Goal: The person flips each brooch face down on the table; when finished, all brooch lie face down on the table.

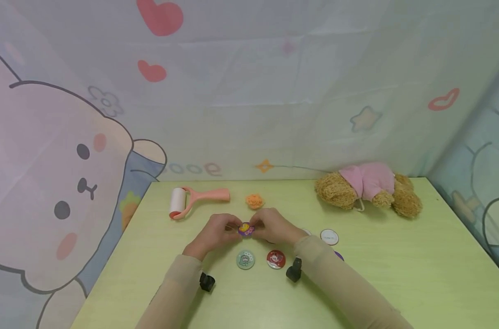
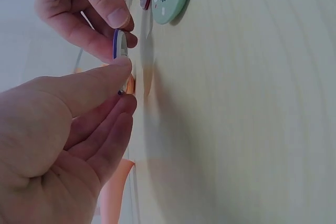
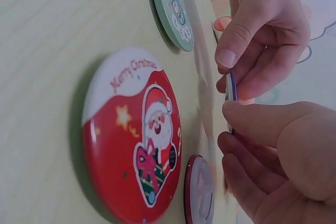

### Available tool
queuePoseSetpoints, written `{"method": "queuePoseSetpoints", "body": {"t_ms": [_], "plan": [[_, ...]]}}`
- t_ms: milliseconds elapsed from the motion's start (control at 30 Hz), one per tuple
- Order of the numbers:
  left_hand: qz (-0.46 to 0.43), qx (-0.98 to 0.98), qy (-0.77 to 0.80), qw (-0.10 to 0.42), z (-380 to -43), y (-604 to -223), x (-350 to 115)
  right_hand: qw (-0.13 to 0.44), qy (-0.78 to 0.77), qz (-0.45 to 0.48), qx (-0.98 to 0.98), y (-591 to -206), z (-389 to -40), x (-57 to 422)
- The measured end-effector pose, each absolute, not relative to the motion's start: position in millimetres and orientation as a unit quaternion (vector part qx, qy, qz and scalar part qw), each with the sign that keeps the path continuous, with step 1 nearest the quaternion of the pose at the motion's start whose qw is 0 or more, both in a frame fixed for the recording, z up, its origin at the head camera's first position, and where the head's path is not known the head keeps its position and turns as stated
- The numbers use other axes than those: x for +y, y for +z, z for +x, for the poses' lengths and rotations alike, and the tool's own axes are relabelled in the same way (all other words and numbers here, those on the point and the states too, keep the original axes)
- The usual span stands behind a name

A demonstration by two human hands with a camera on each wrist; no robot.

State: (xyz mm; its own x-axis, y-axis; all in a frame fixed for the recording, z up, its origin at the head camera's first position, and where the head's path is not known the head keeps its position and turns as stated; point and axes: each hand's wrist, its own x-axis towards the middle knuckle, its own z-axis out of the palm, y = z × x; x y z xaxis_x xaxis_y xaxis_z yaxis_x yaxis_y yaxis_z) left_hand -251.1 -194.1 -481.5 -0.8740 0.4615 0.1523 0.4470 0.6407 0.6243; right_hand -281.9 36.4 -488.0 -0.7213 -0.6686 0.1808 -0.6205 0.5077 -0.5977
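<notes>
Between my two hands is a small round purple badge (image 1: pixel 246 229) with a yellow figure on its front. My left hand (image 1: pixel 217 234) pinches its left edge between thumb and fingers, while my right hand (image 1: pixel 276 227) pinches the opposite edge. The wrist views catch the badge (image 2: pixel 116 44) edge-on, raised off the table. Nearer to me on the table lie a green badge (image 1: pixel 245 259) and a red badge (image 1: pixel 276 259). In the right wrist view, the red badge (image 3: pixel 134 137) shows a Santa and the words Merry Christmas. Beside it, a red-rimmed badge (image 3: pixel 200 190) lies with its pale back up.
Right of my hands is a white-backed badge (image 1: pixel 329 236); a purple one (image 1: pixel 339 256) is partly behind the right sleeve. At the back are a pink-handled lint roller (image 1: pixel 208 195), an orange flower-like piece (image 1: pixel 255 201) and a teddy bear in pink (image 1: pixel 368 185). A printed cloth (image 1: pixel 249 114) hangs behind.
</notes>
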Motion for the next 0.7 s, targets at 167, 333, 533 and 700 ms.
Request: {"method": "queuePoseSetpoints", "body": {"t_ms": [167,333,533,700], "plan": [[0.26,0.903,0.343,-0.002,-251.9,-483.2,-195.2,0.035,-0.339,-0.368,0.865,-485.3,-279.9,36.0],[0.267,0.894,0.358,-0.003,-251.0,-481.9,-195.2,0.038,-0.354,-0.358,0.863,-484.5,-278.7,36.6],[0.264,0.894,0.362,-0.017,-250.8,-481.2,-196.0,0.046,-0.368,-0.348,0.861,-485.9,-279.9,37.9],[0.258,0.899,0.351,-0.045,-251.2,-482.3,-196.6,0.045,-0.371,-0.349,0.859,-485.9,-280.8,38.9]]}}
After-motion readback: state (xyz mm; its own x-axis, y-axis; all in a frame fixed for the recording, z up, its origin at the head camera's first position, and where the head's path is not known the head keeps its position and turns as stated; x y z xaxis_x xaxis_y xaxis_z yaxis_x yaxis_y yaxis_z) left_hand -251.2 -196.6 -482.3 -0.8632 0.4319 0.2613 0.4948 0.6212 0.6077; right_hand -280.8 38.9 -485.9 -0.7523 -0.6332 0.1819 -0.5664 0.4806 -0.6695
